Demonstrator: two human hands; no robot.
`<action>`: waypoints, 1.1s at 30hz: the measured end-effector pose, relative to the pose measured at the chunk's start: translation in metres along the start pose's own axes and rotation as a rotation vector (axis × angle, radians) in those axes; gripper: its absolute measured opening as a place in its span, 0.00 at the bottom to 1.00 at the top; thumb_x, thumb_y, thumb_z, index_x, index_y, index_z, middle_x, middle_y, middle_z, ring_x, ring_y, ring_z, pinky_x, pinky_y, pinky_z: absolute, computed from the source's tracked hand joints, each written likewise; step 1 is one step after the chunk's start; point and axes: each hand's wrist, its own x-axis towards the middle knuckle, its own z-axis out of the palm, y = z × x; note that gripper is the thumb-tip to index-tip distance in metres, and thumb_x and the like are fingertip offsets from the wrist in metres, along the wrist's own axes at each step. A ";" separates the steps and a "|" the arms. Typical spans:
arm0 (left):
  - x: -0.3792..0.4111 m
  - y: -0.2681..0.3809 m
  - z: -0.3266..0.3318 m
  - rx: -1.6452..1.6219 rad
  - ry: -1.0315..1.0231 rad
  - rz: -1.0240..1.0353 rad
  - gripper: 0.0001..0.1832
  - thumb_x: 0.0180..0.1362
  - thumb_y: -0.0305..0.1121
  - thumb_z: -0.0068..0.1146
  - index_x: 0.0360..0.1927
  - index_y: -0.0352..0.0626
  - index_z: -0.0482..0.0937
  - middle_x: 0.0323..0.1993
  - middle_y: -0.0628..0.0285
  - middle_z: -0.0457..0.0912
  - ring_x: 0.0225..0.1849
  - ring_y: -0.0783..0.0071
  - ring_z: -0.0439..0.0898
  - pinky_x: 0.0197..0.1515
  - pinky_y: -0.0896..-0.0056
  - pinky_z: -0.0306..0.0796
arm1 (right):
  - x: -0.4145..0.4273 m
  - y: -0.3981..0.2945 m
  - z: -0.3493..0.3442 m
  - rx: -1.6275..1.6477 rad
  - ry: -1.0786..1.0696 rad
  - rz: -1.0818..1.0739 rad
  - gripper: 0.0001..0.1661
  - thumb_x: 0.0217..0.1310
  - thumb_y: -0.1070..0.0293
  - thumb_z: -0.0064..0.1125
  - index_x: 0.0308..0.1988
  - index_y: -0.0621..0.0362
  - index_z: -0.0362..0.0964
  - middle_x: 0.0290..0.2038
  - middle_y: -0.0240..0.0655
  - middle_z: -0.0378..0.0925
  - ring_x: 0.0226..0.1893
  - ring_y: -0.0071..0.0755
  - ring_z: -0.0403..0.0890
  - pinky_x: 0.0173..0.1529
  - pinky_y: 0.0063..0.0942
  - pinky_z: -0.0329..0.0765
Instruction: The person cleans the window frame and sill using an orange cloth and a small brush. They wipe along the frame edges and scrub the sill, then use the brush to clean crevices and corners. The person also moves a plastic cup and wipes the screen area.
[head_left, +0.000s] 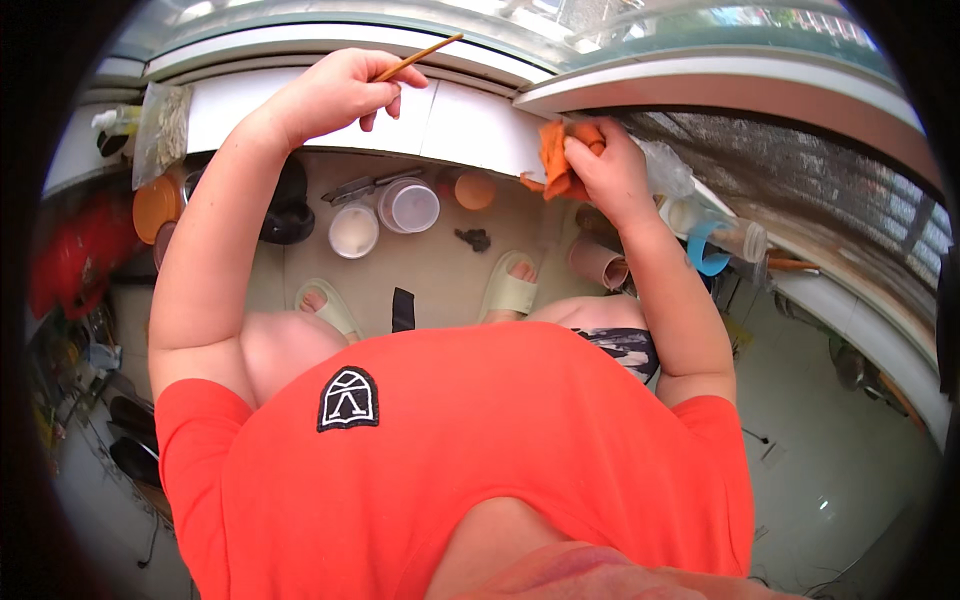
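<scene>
A thin wooden stick (420, 57), perhaps a chopstick, is pinched between the thumb and fingers of my left hand (352, 90). That hand is above the white tiled window sill (472, 124), and the stick points up and right toward the window track. Bunched in my right hand (611, 161) is an orange cloth (556, 161), at the sill's right end near the corner of the window frame. Part of the cloth hangs below my fingers. Whether it touches the sill I cannot tell.
Below the sill stand two clear plastic tubs (409, 206), an orange-lidded container (474, 189) and a dark clump (474, 239) on the floor. A clear bag (161, 127) leans at the sill's left end. To the right are a plastic bottle (739, 236) and a pinkish bin (596, 261).
</scene>
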 end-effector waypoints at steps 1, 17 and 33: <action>0.000 0.000 0.002 0.016 -0.007 0.009 0.17 0.60 0.27 0.47 0.51 0.39 0.81 0.28 0.68 0.79 0.25 0.82 0.72 0.32 0.78 0.71 | -0.001 -0.006 0.002 0.111 -0.006 0.028 0.20 0.54 0.61 0.61 0.43 0.64 0.74 0.37 0.43 0.82 0.37 0.36 0.85 0.39 0.32 0.82; 0.004 0.001 0.024 0.079 -0.032 -0.054 0.16 0.64 0.27 0.50 0.54 0.37 0.79 0.29 0.69 0.78 0.27 0.83 0.72 0.31 0.80 0.69 | -0.001 -0.033 -0.014 -0.333 0.206 -0.226 0.17 0.55 0.56 0.56 0.38 0.58 0.72 0.33 0.49 0.81 0.37 0.57 0.82 0.42 0.46 0.78; 0.005 -0.032 0.009 0.102 0.002 -0.125 0.15 0.59 0.21 0.47 0.48 0.36 0.80 0.31 0.64 0.79 0.27 0.79 0.74 0.32 0.76 0.71 | 0.040 -0.119 0.071 -0.495 -0.231 -0.577 0.08 0.51 0.67 0.57 0.30 0.58 0.80 0.24 0.42 0.83 0.30 0.47 0.86 0.37 0.40 0.81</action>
